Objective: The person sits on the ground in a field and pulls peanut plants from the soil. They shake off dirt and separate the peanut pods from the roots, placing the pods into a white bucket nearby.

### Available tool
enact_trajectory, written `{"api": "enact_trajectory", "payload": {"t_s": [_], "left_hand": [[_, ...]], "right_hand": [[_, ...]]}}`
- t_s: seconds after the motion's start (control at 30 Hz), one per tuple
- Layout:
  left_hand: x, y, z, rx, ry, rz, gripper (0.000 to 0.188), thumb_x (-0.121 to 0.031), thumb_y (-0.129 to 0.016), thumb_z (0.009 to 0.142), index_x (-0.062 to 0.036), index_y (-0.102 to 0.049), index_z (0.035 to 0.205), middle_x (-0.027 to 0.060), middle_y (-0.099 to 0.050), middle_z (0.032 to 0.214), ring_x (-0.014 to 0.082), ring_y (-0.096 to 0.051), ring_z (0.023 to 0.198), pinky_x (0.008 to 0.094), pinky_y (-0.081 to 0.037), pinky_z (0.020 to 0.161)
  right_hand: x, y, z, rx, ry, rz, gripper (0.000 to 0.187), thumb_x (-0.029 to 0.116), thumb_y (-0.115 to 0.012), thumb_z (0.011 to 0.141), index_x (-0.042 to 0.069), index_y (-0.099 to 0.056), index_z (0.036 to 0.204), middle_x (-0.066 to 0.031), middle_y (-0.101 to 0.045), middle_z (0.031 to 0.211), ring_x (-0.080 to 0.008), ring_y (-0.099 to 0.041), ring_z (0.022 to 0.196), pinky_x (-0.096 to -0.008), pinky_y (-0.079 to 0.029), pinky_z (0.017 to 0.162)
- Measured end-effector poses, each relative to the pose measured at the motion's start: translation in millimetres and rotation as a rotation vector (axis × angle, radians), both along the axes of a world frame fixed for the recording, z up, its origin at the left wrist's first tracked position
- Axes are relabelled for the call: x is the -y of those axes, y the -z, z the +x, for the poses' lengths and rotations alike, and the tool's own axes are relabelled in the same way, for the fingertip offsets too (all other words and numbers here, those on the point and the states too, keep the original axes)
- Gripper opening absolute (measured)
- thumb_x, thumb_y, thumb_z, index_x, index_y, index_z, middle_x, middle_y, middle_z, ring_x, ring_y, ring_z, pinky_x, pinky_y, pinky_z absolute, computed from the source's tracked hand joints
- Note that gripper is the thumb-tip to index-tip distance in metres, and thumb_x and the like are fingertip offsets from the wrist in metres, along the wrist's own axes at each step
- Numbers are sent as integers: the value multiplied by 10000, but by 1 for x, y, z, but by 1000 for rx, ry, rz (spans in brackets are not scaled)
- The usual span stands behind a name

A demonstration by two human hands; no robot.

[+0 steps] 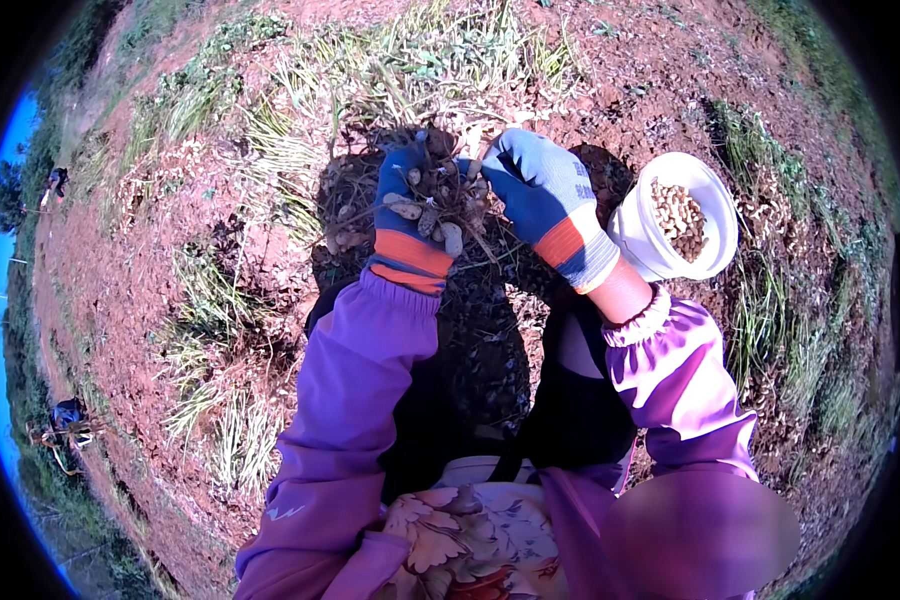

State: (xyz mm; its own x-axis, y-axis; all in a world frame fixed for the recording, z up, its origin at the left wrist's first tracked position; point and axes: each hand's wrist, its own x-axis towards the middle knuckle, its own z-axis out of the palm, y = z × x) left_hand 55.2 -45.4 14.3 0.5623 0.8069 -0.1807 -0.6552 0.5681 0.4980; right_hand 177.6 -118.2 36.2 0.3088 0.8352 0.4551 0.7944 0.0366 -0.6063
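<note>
My left hand (398,195), in a blue glove with an orange cuff, is closed around a bunch of pulled peanut plants. Roots and several soil-covered peanuts (428,222) hang over its palm side. Close by on the right, my right hand (542,185) wears a matching glove; its fingers are curled in beside the bunch. What its fingertips grip, if anything, is too small to make out. A white bucket (630,235) with loose peanuts (680,222) in it leans tilted on the ground, right of my right hand.
Pulled plants with long pale stems (410,70) lie in a heap beyond my hands. More stems (240,430) lie on the reddish soil at the left, and green plants (760,320) line the right. Two dark shapes, possibly people, are at the far left.
</note>
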Motion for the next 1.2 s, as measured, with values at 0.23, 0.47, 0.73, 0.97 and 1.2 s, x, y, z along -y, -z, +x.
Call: {"api": "enact_trajectory", "payload": {"t_s": [0.23,0.47,0.73,0.97,1.2], "left_hand": [[-27,10,-2,-106,-89,47,226,-312,-543,797,-107,-579,887,39,-586,702,167,-516,434,345,-407,287],[-18,28,2,-331,59,0,324,-411,-535,803,-100,-574,885,68,-606,711,216,-574,547,323,-457,430],[-18,46,17,-52,-64,8,336,-197,-591,779,-48,-494,1064,84,-572,837,199,-562,615,322,-454,476],[-11,44,20,-83,-55,18,459,-167,-633,723,-41,-448,1123,95,-556,896,200,-554,680,325,-459,537],[-7,43,20,-174,-81,47,592,-137,-674,666,-35,-403,1183,105,-540,955,202,-546,745,328,-465,598]], "right_hand": [[14,-15,-11,-422,-122,22,92,116,-523,846,45,-528,788,4,-490,654,-107,-490,547,-249,-386,508],[27,-23,-2,-1186,-400,76,143,175,-535,844,40,-544,888,-11,-532,704,-72,-506,627,-200,-404,522],[30,-59,-40,-1125,-375,-154,210,179,-543,840,17,-601,961,14,-520,684,-41,-445,545,-179,-325,454],[18,-47,-51,-906,-255,-176,215,187,-545,821,-13,-608,868,-55,-592,704,-99,-549,643,-243,-459,579],[19,-38,-46,-1323,-358,-175,182,199,-551,829,25,-604,846,25,-517,645,-29,-394,482,-175,-287,431]]}}
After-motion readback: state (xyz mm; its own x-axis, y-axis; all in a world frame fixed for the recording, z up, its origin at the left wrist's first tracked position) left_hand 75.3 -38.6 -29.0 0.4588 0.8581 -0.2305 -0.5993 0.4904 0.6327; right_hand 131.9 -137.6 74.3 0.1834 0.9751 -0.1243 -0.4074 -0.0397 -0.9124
